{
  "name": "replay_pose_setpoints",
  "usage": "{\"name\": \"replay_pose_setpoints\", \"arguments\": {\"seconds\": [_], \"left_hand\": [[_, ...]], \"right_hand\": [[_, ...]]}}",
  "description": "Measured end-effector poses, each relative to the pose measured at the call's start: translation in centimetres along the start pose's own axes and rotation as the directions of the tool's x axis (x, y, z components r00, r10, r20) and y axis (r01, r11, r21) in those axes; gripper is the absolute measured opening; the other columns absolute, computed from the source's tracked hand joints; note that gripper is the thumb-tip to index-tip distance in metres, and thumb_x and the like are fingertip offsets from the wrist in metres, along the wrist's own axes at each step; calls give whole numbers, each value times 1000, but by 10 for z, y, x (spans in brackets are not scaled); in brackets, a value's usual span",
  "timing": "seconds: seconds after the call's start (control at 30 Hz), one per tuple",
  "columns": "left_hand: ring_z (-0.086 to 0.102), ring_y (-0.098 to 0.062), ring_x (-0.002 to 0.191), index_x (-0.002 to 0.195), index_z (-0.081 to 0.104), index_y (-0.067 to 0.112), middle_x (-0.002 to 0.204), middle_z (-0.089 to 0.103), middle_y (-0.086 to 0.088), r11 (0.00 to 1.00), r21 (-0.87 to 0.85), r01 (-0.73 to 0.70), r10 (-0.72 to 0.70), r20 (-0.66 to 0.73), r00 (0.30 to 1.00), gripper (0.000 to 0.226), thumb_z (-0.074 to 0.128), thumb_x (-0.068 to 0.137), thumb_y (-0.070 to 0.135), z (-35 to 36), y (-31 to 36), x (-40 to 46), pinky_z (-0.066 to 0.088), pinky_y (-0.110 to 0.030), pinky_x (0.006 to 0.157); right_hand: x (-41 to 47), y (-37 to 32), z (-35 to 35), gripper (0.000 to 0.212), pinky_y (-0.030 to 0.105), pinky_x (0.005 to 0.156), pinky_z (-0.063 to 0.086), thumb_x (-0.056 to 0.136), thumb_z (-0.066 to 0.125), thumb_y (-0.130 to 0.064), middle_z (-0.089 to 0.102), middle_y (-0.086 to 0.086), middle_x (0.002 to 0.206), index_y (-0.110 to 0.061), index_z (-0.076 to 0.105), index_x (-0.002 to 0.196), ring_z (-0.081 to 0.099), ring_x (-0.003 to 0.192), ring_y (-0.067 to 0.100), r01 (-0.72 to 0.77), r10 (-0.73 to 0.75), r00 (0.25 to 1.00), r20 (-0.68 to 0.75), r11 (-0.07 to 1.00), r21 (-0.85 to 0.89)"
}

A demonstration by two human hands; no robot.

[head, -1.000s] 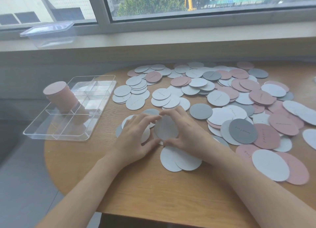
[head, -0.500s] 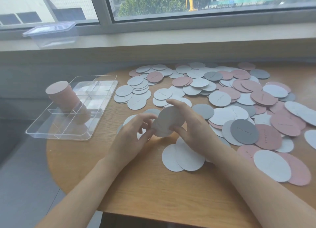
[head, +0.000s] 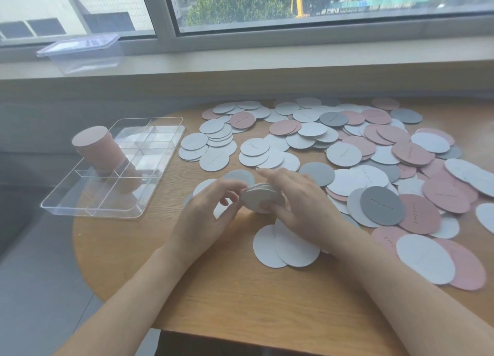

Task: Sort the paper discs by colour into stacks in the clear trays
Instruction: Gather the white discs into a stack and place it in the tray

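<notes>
Wood: the round table (head: 227, 297) is pale oak-coloured, seen from the head camera looking down over both forearms.
Held stack: a small stack of white discs (head: 260, 196) is lifted off the table, tilted, between the two hands near the table's middle.
Left hand: the left hand (head: 207, 214) has curled fingers and thumb pinching the left edge of the held stack.
Right hand: the right hand (head: 299, 203) wraps over the right side of the stack, fingers across the top and thumb beneath, holding it.
Loose discs: a wide scatter of discs (head: 347, 152) in white, pink and grey covers the far and right part of the table, many overlapping.
Near discs: two overlapping white discs (head: 286, 246) lie flat just under the right wrist.
Grey disc: a dark grey disc (head: 382, 206) lies on top of the pile to the right of the hands.
Tray: a clear divided tray (head: 160, 152) sits at the table's left edge, partly overhanging it.
Pink stack: a tall stack of pink discs (head: 97, 152) stands in a far-left compartment of the tray.
Sill: a clear lidded box (head: 80, 52) rests on the window sill (head: 294, 59) behind the table.
</notes>
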State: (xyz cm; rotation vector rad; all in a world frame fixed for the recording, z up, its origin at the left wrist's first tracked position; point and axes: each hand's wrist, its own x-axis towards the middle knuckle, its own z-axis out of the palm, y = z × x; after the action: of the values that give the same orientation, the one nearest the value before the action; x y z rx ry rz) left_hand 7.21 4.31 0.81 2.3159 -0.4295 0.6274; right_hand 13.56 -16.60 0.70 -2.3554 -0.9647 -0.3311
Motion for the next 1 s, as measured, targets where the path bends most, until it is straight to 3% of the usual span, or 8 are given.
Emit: {"name": "replay_pose_setpoints", "arguments": {"seconds": [0.13, 0.23, 0.33, 0.43, 0.57, 0.7, 0.83, 1.0], "left_hand": [[60, 3, 90, 123, 63, 17, 104, 64, 20, 999, 44, -11, 11, 15, 1000, 31, 67, 93, 9, 3, -6, 0, 44, -11, 81], [53, 0, 95, 141, 54, 11, 105, 62, 11, 983, 163, -86, 73, 87, 994, 42, 56, 99, 14, 9, -13, 0, 42, -16, 85], [51, -4, 95, 143, 51, 9, 104, 57, 11, 980, 158, -120, 106, 93, 990, 42, 48, 103, 21, 9, -14, 0, 39, -14, 86], [47, 10, 96, 139, 57, 10, 103, 49, 22, 987, 106, -122, 116, 65, 991, 38, 51, 101, 15, 8, -14, -1, 36, -7, 88], [52, -4, 93, 141, 56, 13, 104, 54, 18, 983, 130, -127, 117, 81, 990, 43, 55, 99, 12, 7, -14, -1, 43, -20, 86], [54, -12, 108, 139, 55, 22, 123, 58, 10, 965, 261, 31, -41, 36, 998, 44, 54, 96, 31, -3, -18, 1, 43, -40, 99], [43, -15, 130, 142, 50, 30, 141, 48, 10, 902, 381, 203, -265, 118, 957, 74, 49, 80, 69, -18, -32, -1, 27, -33, 106], [44, -14, 130, 139, 52, 35, 140, 49, 16, 885, 410, 219, -311, 174, 934, 82, 51, 70, 79, -21, -36, -1, 31, -36, 105]], "right_hand": [[1, 3, 3, 37, 25, 82, 25, 91, 54, -27, 64, -5, 98, -21, 60, 127, 55, 91, 21, 18, -19, 999, -28, 999, -41], [0, 3, 8, 55, 32, 96, 29, 95, 46, -26, 63, -6, 110, -19, 39, 149, 52, 103, 21, 45, -39, 998, 58, 994, -102], [0, 1, 7, 65, 40, 101, 32, 96, 44, -29, 60, -5, 113, -19, 22, 156, 50, 109, 23, 53, -38, 992, 123, 991, -119], [-1, 1, 5, 61, 37, 97, 33, 95, 45, -29, 62, -6, 112, -19, 30, 154, 51, 105, 22, 34, -29, 997, 78, 997, -65], [0, -2, 5, 38, 30, 90, 31, 93, 46, -21, 64, -9, 97, -19, 58, 129, 51, 94, 13, 17, -16, 999, 48, 1000, -7], [0, -2, 3, 14, 30, 79, 29, 91, 49, -19, 52, -9, 76, -15, 60, 98, 42, 73, 15, -24, 24, 999, -27, 1000, -12], [0, 7, -5, 16, 31, 74, 26, 91, 47, -20, 57, 3, 72, -12, 59, 99, 49, 70, 25, -131, 130, 990, -50, 991, -14], [-1, 10, -7, 16, 31, 75, 27, 92, 46, -25, 56, 0, 75, -17, 56, 101, 44, 72, 22, -158, 159, 987, -20, 986, 47]]}}
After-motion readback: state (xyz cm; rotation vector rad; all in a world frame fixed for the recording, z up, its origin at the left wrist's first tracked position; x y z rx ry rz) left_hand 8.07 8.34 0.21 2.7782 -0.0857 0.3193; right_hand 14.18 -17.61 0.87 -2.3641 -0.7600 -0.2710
